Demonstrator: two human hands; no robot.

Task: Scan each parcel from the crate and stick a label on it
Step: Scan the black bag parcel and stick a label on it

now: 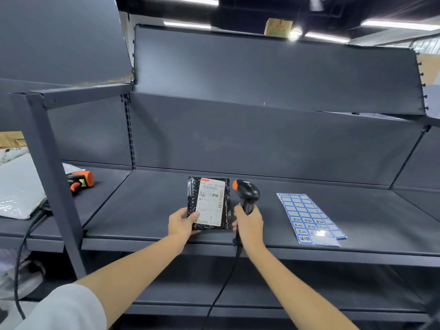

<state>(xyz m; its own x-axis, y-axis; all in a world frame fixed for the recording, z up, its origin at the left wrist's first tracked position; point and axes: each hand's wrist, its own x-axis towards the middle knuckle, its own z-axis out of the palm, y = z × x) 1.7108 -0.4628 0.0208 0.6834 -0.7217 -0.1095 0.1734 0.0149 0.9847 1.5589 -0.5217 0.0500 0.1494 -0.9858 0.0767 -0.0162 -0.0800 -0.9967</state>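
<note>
The person stands at a dark metal shelf (147, 210) with both bare forearms stretched out over its front edge.

Left hand (182, 226): it grips the lower left corner of a small black parcel (228, 206), thumb lying on top of the white shipping slip (211, 203), the other fingers hidden beneath. The parcel sits near the middle of the shelf, slip side up; whether its far end rests on the shelf or is lifted cannot be told. The slip carries barcodes and a printed "1" near its lower edge.

Right hand (248, 225): its fingers are clenched round the handle of a black barcode scanner (246, 192) with an orange cap. The scanner stands upright just beside the parcel's right edge, its head level with the parcel's upper part. Its black cable (222, 289) hangs from the handle over the shelf edge.

A sheet of blue-bordered labels (309, 216) lies flat on the shelf to the right of the scanner, apart from it; some cells near its front end bear writing.

On the next shelf bay to the left lies a second scanner (79, 181), orange and black, beside a grey plastic mailer (20, 189). A cardboard box (278, 26) sits on top of the shelving.
</note>
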